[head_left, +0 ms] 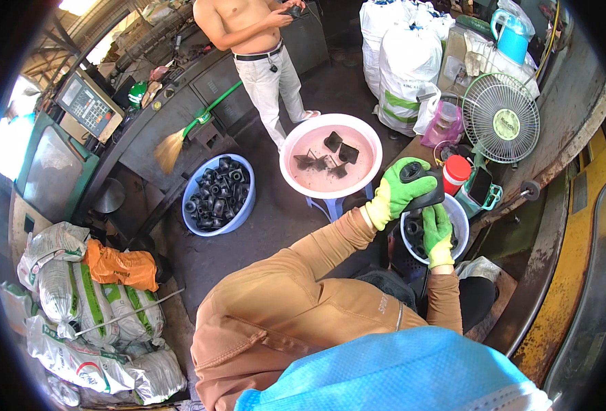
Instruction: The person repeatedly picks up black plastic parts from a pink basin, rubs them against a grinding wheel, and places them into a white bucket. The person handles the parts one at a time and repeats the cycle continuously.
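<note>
My left hand (400, 195), in a green and yellow glove, grips a black moulded part (427, 193) with a round collar and a square flange. Close below it, my right hand (438, 234) in a matching glove has its fingers together at the part's lower edge. Whether those fingers hold a small tool is hidden. Beneath both hands stands a white basin (462, 222) with more black parts (414, 229) in it.
A pink basin (303, 171) on a blue stool holds dark pieces. Left of it, a blue basin (248, 205) is full of black parts. A person (255, 41) stands beyond. A fan (500, 118), a red-lidded jar (456, 171) and white sacks (409, 75) are at right; stacked sacks (104, 308) lie left.
</note>
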A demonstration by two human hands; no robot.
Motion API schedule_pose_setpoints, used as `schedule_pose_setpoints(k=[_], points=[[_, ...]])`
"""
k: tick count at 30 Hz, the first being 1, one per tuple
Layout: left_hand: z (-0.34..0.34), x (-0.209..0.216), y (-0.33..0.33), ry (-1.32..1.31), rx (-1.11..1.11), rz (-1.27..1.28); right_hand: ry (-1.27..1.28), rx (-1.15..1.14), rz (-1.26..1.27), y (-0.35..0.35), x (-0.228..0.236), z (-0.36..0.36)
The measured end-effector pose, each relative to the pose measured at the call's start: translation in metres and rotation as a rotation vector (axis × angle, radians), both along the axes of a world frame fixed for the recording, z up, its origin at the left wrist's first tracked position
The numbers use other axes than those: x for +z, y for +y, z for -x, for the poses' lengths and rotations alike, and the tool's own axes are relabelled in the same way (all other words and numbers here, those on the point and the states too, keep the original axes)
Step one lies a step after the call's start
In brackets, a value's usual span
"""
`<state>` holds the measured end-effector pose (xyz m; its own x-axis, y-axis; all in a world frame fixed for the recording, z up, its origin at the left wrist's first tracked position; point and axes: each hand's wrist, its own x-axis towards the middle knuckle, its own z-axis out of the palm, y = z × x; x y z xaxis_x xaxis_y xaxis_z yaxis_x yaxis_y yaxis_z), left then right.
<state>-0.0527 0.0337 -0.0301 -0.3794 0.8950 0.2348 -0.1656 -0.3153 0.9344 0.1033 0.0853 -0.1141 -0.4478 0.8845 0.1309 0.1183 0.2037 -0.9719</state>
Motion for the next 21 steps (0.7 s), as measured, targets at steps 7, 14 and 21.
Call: schedule_pose_setpoints(k=[7,14,21], points=[[0.018,-0.017,0.002,0.056,-0.012,-0.036,-0.365,0.031,-0.351,0.001,0.022,-0.022],[0.060,-0.114,-0.002,-1.201,-0.699,0.046,-0.528,0.011,-0.125,0.040,-0.010,-0.066],[0.047,-0.193,-0.011,-0.898,-0.769,0.246,0.361,-0.081,0.607,0.036,-0.017,-0.065]])
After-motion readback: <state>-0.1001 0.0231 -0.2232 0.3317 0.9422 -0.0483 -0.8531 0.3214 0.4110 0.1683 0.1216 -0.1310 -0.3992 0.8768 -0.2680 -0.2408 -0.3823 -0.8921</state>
